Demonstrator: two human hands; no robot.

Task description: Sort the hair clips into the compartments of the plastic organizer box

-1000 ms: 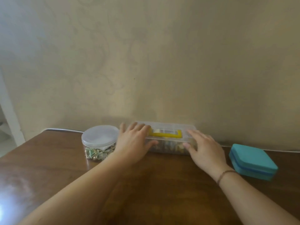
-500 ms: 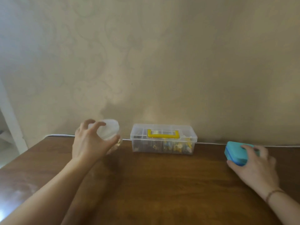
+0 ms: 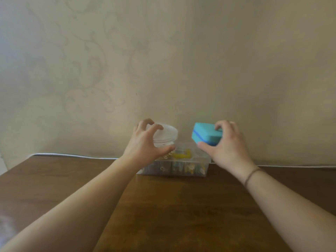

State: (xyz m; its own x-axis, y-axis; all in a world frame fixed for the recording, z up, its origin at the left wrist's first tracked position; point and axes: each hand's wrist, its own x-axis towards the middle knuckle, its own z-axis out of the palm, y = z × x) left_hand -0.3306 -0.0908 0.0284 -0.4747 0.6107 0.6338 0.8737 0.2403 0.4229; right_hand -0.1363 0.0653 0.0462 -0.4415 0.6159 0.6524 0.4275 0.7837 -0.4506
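Note:
The clear plastic organizer box (image 3: 189, 168) with a yellow handle (image 3: 181, 154) stands against the wall, lid down, with small clips showing through its front. My left hand (image 3: 145, 144) grips a round clear jar with a white lid (image 3: 167, 133) and holds it in the air above the box's left part. My right hand (image 3: 227, 144) grips a turquoise case (image 3: 203, 133) and holds it above the box's right part. Both hands partly hide the box.
The brown wooden table (image 3: 172, 206) runs to a patterned beige wall. A white cable (image 3: 72, 155) lies along the table's back edge. My right wrist bears a thin dark bracelet (image 3: 251, 174).
Both hands lifted their items off the table and moved inward: the jar from the left and the turquoise case from the right now hang above the organizer box.

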